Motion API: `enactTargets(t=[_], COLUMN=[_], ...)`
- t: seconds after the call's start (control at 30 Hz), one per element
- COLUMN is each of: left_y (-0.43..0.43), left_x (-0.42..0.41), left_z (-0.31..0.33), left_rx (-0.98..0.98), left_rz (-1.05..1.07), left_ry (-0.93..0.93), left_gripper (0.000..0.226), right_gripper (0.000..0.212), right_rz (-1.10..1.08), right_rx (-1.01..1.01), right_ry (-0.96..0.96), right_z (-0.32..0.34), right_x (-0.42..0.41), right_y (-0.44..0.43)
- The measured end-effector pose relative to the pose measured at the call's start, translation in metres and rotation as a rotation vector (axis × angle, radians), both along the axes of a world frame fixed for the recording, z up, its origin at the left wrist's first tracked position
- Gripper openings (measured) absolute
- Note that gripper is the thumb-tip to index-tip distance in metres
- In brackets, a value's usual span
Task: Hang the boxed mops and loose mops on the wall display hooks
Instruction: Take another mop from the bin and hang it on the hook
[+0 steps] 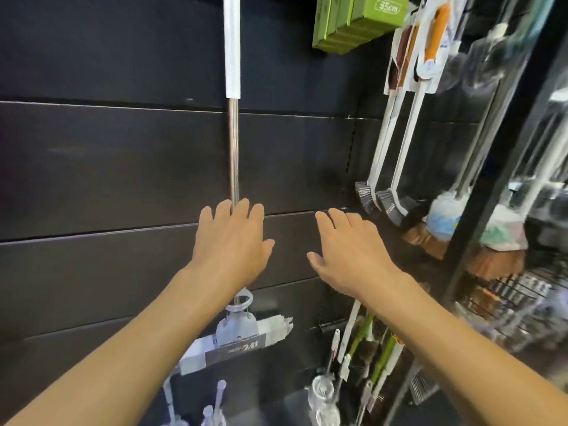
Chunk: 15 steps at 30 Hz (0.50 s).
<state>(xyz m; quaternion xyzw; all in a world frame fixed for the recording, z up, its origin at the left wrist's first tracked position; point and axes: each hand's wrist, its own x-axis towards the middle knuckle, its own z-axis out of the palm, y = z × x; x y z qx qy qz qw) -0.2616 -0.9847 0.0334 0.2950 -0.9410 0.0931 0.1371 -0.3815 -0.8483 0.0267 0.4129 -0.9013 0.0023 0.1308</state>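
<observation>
Both forearms reach in from the lower edge. Left hand: fingers straight and spread, gripping nothing, lying across the steel pole of the loose mop; contact cannot be confirmed. Right hand: fingers spread, empty, just right of the pole. The mop hangs upright against the dark slatted wall panel, its card-wrapped head below the left wrist. Green boxes hang upper right, white-handled brushes beneath them.

Mop pole top cut off, shaft partly behind left hand; basket blurred.
</observation>
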Motion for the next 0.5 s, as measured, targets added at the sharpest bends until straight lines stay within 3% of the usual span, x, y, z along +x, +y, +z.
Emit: enactTargets(t=[0.5], left_y=[0.245], left_x=[-0.018], left_z=[-0.048], left_rx=[0.03], left_rz=[-0.336], left_ry=[-0.089], left_gripper=[0.066], right_gripper=[0.075], right_rz=[-0.256], right_rx=[-0.005], right_ry=[-0.044], right_z=[-0.051], right_x=[0.032], right_y=[0.276])
